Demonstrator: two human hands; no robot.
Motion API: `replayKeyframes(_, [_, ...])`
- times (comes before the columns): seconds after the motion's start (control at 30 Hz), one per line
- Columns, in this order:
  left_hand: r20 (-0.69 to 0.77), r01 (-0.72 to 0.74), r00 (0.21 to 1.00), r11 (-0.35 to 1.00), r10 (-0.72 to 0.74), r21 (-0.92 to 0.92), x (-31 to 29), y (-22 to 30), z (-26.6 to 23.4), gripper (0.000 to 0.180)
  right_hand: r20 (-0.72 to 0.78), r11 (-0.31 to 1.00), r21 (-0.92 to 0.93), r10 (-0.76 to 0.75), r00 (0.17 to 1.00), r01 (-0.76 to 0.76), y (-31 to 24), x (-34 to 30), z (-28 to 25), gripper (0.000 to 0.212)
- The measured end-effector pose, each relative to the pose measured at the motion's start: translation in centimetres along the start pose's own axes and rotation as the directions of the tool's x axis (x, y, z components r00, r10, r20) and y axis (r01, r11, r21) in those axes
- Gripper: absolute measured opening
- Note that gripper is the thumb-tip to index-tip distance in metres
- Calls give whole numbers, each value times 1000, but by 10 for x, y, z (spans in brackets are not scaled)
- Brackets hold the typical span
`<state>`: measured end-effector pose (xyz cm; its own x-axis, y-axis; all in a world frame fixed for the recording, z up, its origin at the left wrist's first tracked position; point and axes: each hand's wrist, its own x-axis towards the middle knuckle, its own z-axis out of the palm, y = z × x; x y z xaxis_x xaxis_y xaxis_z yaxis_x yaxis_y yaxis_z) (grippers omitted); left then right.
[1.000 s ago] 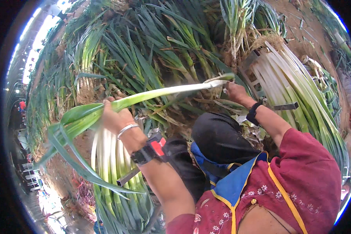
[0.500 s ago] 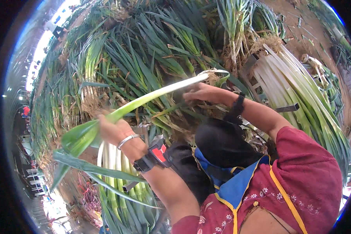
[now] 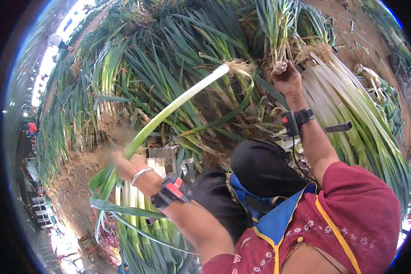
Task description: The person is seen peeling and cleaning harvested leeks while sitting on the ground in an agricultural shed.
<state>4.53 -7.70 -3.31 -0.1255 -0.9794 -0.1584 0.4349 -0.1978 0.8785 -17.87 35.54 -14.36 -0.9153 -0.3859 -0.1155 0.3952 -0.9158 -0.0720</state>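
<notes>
My left hand (image 3: 130,166), partly blurred, is closed around the green upper part of a leek (image 3: 182,98). That leek slants up to the right, its white shank and rooted end (image 3: 235,67) farthest from me. A loose leaf strip (image 3: 245,102) curls down from the root end. My right hand (image 3: 287,78) is a fist at the lower end of an upright leek bunch (image 3: 277,32); what its fingers hold, if anything, is hidden. Beside that forearm, a thick stack of trimmed leeks (image 3: 347,96) lies with roots at the far end.
Piled leeks (image 3: 169,50) spread across the far side and left. More leeks (image 3: 139,233) lie below my left forearm. A metal bar (image 3: 338,127) sticks out across the right stack. Brown ground (image 3: 351,27) with leaf scraps shows at the far right.
My right hand has left the leek's root end and moved up and right to the upright bunch, its fingers now curled. The held leek has tilted more steeply, root end higher and slightly left.
</notes>
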Motion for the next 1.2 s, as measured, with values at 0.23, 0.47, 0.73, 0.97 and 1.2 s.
replayKeyframes(0.23, [51,70,996,997,-73,44,-22,-5,14,16,230,123,-962,-105,967,242,42,3,1,36])
replayKeyframes(0.47, [146,224,961,971,-234,82,11,-7,-10,19,561,-4,-821,181,808,570,75,17,16,42])
replayKeyframes(0.73, [171,441,894,882,-414,-168,-46,-22,33,10,-338,860,-488,-344,876,149,49,11,-33,19])
replayKeyframes(0.97, [338,-44,940,999,42,0,27,25,-56,15,-555,948,-263,-302,775,181,23,-9,-110,25])
replayKeyframes(1.2, [263,71,965,961,2,-268,-52,27,18,15,-343,-820,-566,144,928,-82,-37,-67,-138,23])
